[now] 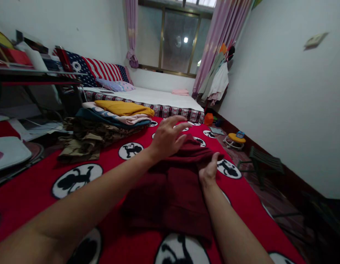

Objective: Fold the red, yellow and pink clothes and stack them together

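A dark red garment (183, 194) lies partly folded on the red bedspread (109, 205), which bears white circles with black figures. Its exact kind cannot be made out. My left hand (168, 135) is over the garment's far left part, fingers spread and curved, with nothing visible in them. At the far right edge, my right hand (210, 170) grips the cloth, thumb on top and the other fingers hidden beneath it. To the left of my hands is a stack of folded clothes, with a mustard-yellow piece (126, 108) on top and camouflage clothing (84, 141) at the bottom.
A cluttered desk (35, 75) stands on the left. Beyond the bedspread is another bed (156, 97) with a white cover and a pillow (115, 85). Along the right wall are a yellow stool (236, 138), a dark folding stool (265, 159) and hanging clothes (218, 80).
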`<action>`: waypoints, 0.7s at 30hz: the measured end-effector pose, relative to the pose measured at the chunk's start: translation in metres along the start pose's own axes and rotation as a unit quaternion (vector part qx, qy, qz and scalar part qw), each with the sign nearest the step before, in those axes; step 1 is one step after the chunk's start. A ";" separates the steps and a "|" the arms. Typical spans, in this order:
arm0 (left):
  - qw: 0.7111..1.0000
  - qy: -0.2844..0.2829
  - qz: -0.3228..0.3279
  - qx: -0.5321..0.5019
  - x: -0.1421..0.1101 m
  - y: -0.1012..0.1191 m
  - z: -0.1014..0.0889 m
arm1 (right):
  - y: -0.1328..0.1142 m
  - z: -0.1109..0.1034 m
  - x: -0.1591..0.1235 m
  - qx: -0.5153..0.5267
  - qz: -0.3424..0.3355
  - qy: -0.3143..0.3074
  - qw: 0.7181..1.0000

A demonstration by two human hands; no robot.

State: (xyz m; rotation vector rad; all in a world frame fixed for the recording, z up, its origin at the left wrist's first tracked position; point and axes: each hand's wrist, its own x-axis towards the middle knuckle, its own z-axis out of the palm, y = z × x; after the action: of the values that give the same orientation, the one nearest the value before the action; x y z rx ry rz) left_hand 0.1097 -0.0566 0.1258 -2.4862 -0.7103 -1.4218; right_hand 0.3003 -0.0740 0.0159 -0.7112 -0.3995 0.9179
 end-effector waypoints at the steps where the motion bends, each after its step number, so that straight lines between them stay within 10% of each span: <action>1: 0.999 -0.012 -0.037 -0.013 -0.018 -0.004 0.010 | 0.000 -0.001 0.003 0.018 0.010 0.012 1.000; 6: 0.982 -0.144 -0.121 -0.037 -0.080 -0.023 0.030 | 0.003 -0.003 0.010 0.025 0.008 0.018 1.000; 13: 0.958 -0.258 -0.121 -0.032 -0.077 -0.014 0.023 | -0.003 -0.015 0.021 -0.080 -0.053 -0.013 0.995; 17: 0.958 -0.252 -0.116 -0.069 -0.067 -0.010 0.015 | -0.020 -0.037 0.041 -0.215 -0.197 0.134 0.947; 21: 0.917 -0.378 -0.108 -0.061 -0.064 0.002 0.013 | -0.042 -0.046 0.044 -0.266 -0.298 0.246 0.883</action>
State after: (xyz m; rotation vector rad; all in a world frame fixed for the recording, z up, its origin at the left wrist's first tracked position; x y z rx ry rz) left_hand 0.0928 -0.0731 0.0648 -3.1397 -1.0701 -0.4975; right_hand 0.3767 -0.0720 0.0136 -1.2023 -0.3812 0.0107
